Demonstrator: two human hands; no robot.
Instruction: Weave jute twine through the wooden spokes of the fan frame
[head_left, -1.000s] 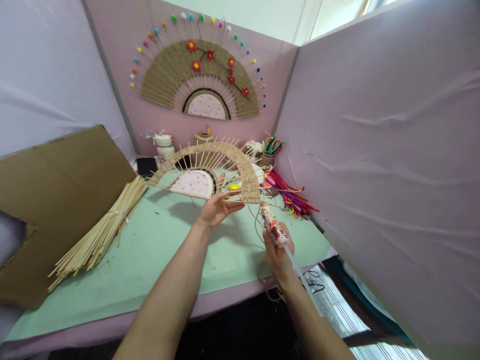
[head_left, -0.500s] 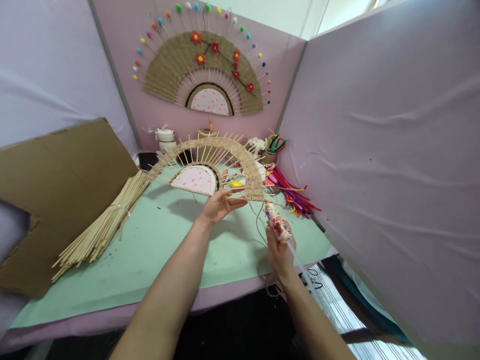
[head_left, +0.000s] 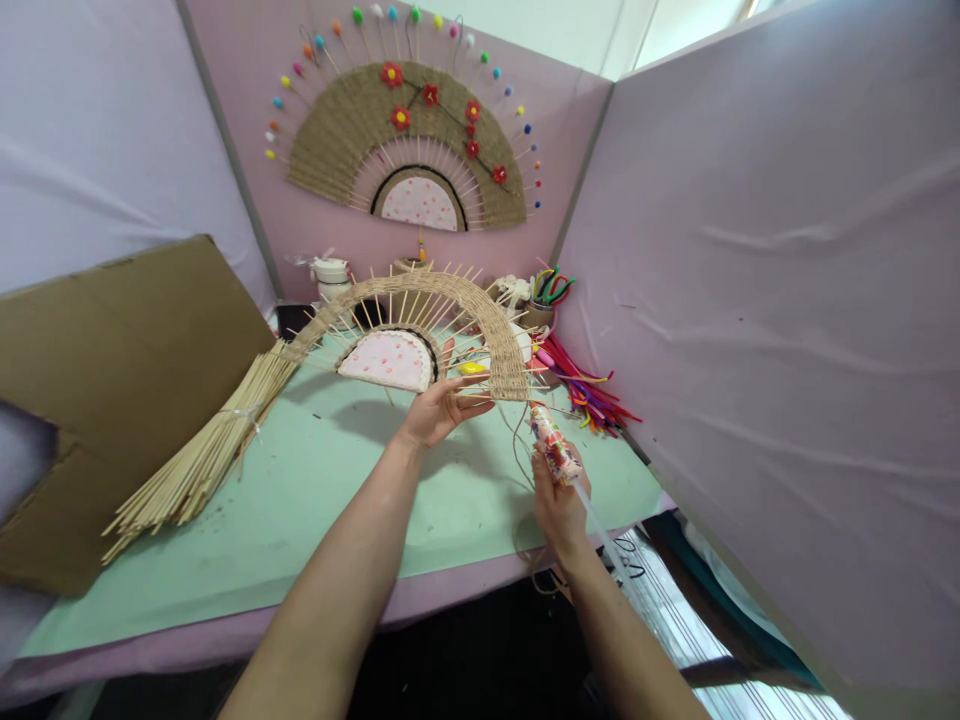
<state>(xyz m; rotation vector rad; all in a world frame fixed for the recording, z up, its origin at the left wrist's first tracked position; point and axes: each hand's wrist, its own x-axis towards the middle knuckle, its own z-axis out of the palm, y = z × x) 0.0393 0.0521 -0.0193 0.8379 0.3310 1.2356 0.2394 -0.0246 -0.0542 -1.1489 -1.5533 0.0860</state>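
My left hand (head_left: 442, 408) grips the right lower part of a half-woven fan (head_left: 420, 320), holding it upright above the green table (head_left: 315, 500). The fan has bamboo spokes, a woven jute band and a pink dotted half-round centre (head_left: 388, 360). My right hand (head_left: 559, 500) is closed round a glue gun (head_left: 555, 445) wrapped in flowered tape, its tip just under the woven band's right end. A clear glue stick (head_left: 596, 530) juts out behind the gun. Loose jute cord (head_left: 517, 450) hangs from the fan between my hands.
A bundle of bamboo sticks (head_left: 202, 455) and a cardboard sheet (head_left: 97, 370) lie at the left. A finished fan (head_left: 409, 140) with red flowers hangs on the back wall. Coloured pipe cleaners (head_left: 585, 390), a cup (head_left: 536, 315) and small jars stand at the back right.
The view has shifted slightly. The fan tilted a little higher and the glue gun tip came closer to the woven band's right end. Both hands keep their holds.
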